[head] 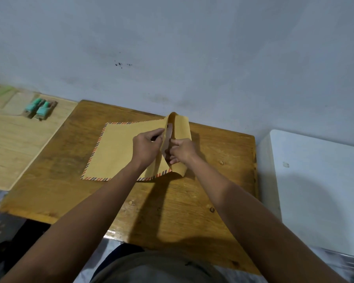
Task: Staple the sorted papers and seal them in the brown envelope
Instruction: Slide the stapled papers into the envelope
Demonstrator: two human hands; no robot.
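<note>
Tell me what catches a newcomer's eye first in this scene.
The brown envelope with its striped border lies mid-table, its flap lifted at the right end. Both hands meet there, the left hand and right hand pinching at its mouth. Far left, two green objects sit on a paler surface.

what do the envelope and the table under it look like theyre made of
Brown envelope: matte kraft-type paper, judging by how its flap end bends and stands up between the hands; printed red and dark stripes along the border. Table: wood, with visible grain and knots, and a slight sheen that suggests varnish, worn in places.
</note>
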